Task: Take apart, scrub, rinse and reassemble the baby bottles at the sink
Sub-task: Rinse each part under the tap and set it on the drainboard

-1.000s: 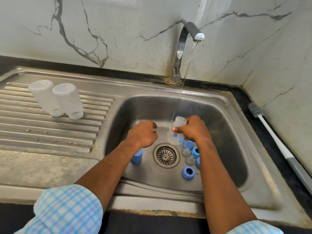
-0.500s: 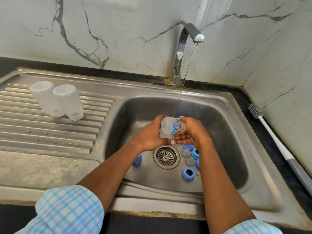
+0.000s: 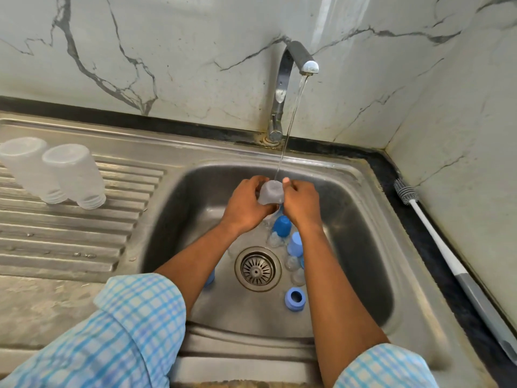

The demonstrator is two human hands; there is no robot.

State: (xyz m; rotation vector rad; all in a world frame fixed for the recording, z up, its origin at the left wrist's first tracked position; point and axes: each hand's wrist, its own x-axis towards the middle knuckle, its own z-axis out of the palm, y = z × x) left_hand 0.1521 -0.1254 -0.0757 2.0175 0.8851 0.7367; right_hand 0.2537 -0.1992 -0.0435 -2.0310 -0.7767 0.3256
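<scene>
**Rinse stage on the baby bottles: how I go about it**

I'm placing everything off the drain, since it sits mid-basin.

Well up and to the left of it, two clear bottle bodies stand mouth-down on the ribbed drainboard, touching each other. I reckon the one I'm holding joins them once it's done. So the job right now is just getting the soap off. My tips: roll it slowly under the water stream, turn the mouth up so it fills, then tip it out. Don't squeeze hard either, wet plastic is slippy.

Hands next. Straight above the drain, my left hand has its fingers curled round the left side of the bottle. My right hand pinches the right side, with one fingertip up by where the water lands. My wrists are close together and both forearms angle in from below. The end facing me looks closed, so probably the base, but I can't say for sure.

Just up and right of the drain sit two blue caps and some clear teats. A blue collar ring lies just below-right. Far right of the drain, the bottle brush lies on the dark counter, bristles pointing away from me.
</scene>
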